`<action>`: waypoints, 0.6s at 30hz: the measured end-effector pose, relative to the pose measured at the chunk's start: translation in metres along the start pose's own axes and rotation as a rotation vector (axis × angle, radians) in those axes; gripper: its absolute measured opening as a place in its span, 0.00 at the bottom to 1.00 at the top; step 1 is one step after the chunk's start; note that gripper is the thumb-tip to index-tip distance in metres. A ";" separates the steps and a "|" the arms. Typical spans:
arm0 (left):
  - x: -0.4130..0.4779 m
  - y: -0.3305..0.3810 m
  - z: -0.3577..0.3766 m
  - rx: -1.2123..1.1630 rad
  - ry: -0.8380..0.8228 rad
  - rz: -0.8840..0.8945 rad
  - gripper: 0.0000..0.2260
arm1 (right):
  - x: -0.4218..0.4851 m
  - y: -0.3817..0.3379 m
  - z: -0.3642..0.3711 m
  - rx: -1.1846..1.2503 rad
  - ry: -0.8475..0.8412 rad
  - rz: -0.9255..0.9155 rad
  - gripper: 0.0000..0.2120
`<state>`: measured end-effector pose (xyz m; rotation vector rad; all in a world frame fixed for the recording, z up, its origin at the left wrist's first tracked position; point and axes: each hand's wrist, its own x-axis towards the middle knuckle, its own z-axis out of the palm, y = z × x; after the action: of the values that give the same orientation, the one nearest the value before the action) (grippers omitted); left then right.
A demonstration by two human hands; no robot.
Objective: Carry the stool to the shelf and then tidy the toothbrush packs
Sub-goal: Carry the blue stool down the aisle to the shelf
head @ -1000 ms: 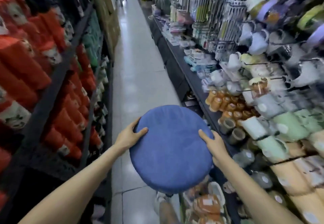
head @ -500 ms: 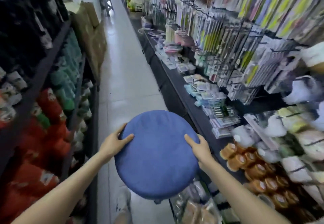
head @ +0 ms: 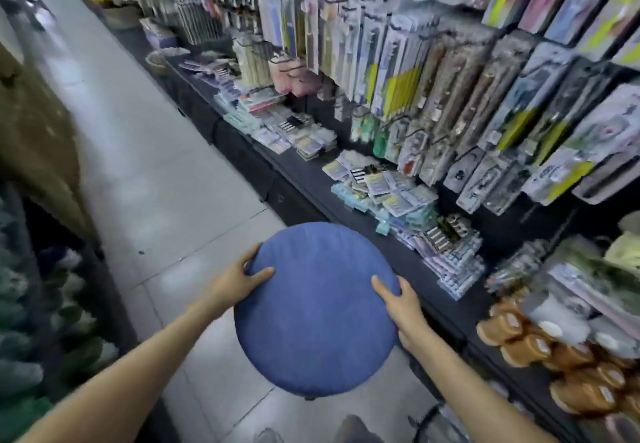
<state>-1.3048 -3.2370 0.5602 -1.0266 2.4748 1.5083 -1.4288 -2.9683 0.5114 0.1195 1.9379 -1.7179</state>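
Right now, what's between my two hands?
The blue seat of the stool: the left hand grips one edge, the right hand the opposite, in the head view.

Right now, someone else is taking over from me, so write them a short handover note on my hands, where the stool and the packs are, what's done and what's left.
Hands: the left hand grips the left edge of the stool by its round blue seat; the right hand grips the right edge.
Stool: held up in the aisle, beside the shelf on the right.
Toothbrush packs: hanging on the shelf's hooks, untouched; too blurred to tell how untidy they are.
Done: stool brought alongside the shelf.
Left: set the stool down, then tidy the packs.
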 end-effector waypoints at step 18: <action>0.290 0.021 0.030 0.126 -0.435 -0.060 0.30 | 0.199 0.016 0.040 0.012 0.326 0.279 0.25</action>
<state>-1.5497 -3.3522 0.4508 -0.6600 2.1797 1.3627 -1.5774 -3.0593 0.4069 0.6786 2.0207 -1.5976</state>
